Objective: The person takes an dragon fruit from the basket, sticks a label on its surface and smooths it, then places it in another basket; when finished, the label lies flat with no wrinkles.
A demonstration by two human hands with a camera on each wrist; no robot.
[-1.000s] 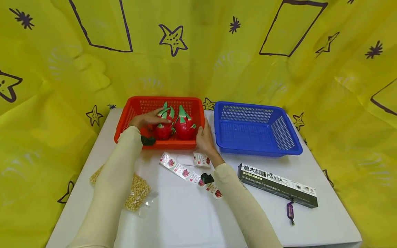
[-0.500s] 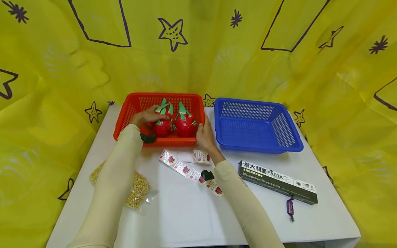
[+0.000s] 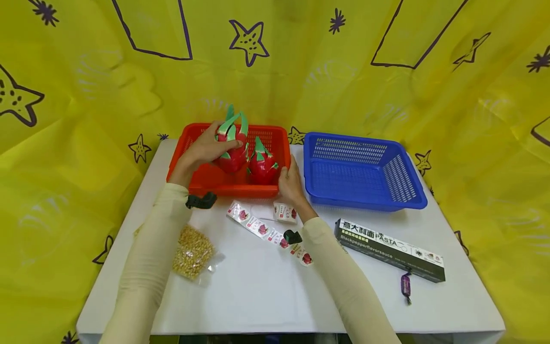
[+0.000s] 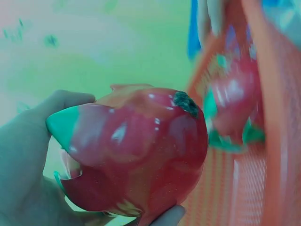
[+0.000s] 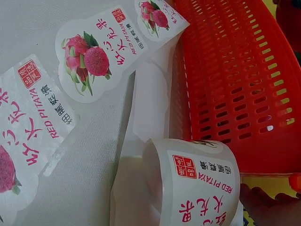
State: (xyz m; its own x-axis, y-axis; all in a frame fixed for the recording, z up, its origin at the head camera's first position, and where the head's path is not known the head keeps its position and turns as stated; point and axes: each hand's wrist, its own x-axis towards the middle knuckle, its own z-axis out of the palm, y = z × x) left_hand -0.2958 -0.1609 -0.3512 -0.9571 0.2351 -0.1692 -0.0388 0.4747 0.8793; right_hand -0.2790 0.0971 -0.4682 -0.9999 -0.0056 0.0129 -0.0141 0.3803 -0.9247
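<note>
My left hand (image 3: 206, 147) grips a red dragon fruit (image 3: 234, 155) with green leaf tips, raised above the floor of the red basket (image 3: 206, 192). In the left wrist view, thumb and fingers wrap the leafy end of that dragon fruit (image 4: 141, 146). A second dragon fruit (image 3: 263, 168) sits in the basket's right half. At the basket's right front corner, my right hand (image 3: 293, 184) holds the rim, its thumb towards the front. Only fingertips of the right hand (image 5: 265, 205) show in the right wrist view, beside the basket's wall (image 5: 235, 84).
Before the basket lies a strip of dragon fruit stickers (image 3: 262, 229) with its roll (image 3: 285, 212). A blue basket (image 3: 356, 179) stands to the right. Nearer are a pasta box (image 3: 388, 251), a purple-wrapped candy (image 3: 406, 285) and, at left, a bag of corn kernels (image 3: 193, 253).
My left hand has lifted the left dragon fruit up from the basket floor. The right hand has stayed at the basket's corner. The head view has shifted slightly.
</note>
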